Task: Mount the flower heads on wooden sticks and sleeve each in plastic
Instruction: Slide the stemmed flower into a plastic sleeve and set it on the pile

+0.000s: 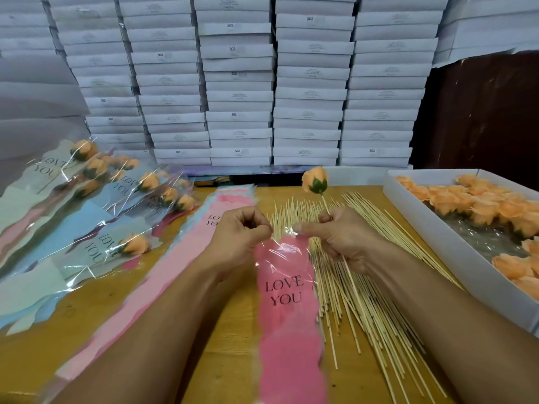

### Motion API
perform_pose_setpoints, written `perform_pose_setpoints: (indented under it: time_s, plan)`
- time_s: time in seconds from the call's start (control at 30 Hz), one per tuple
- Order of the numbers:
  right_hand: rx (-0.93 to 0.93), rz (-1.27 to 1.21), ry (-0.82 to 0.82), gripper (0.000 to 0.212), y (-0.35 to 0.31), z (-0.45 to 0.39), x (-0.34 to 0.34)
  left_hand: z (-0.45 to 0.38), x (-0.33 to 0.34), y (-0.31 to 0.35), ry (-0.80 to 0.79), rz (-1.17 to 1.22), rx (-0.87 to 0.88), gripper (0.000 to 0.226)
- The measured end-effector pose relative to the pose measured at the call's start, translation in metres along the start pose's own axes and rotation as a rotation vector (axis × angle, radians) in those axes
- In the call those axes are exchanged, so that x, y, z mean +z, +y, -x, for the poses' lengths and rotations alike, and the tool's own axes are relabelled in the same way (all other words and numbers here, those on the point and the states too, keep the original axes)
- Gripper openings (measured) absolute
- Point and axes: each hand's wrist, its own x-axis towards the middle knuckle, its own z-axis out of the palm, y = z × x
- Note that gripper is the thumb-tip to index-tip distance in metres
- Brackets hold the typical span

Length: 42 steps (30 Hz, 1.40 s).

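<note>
A pink plastic sleeve [288, 310] printed "LOVE YOU" hangs lengthwise over the table's middle. My left hand [236, 237] pinches the left side of its clear top edge. My right hand [341, 237] pinches the right side of that edge and also grips a wooden stick [326, 204] that carries an orange flower head [314, 180] with a green base, standing above the hand. The stick's lower end runs down past my right palm. A heap of loose wooden sticks [364, 287] lies under and beside the sleeve.
A white box [437, 231] of several orange flower heads stands at the right. Sleeved flowers [110, 199] are piled at the left, with a stack of flat pink sleeves [180, 258] beside them. Stacked white boxes [242, 83] wall off the back.
</note>
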Motion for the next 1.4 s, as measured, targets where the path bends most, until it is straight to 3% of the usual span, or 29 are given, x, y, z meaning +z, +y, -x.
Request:
perform_pose_setpoints:
  time_s: [0.13, 0.27, 0.57, 0.7, 0.97, 1.17, 1.4]
  plan:
    - [-0.122, -0.115, -0.065, 0.034, -0.005, 0.001, -0.004, 0.002, 0.0, -0.001, -0.169, 0.048, -0.05, 0.003]
    - [-0.083, -0.037, -0.237, 0.018, -0.003, 0.003, -0.006, 0.003, 0.001, -0.003, -0.223, 0.052, -0.079, 0.004]
    - [0.001, 0.167, -0.371, 0.031, -0.002, 0.004, -0.005, 0.0, 0.002, -0.005, -0.27, 0.184, -0.061, 0.007]
    - [0.051, 0.149, -0.409, 0.033, -0.001, 0.001, -0.003, 0.001, 0.004, -0.002, -0.296, 0.299, -0.089, 0.004]
    - [0.14, -0.136, -0.128, 0.01, 0.009, -0.017, -0.008, 0.007, 0.008, 0.0, -0.39, 0.369, -0.201, 0.007]
    - [0.234, -0.031, -0.028, 0.022, -0.003, -0.048, -0.022, 0.012, 0.009, 0.006, -0.557, 0.422, -0.223, 0.008]
    - [0.213, -0.045, 0.141, 0.029, -0.037, -0.095, -0.03, 0.016, 0.008, 0.009, -0.676, 0.437, -0.225, 0.029]
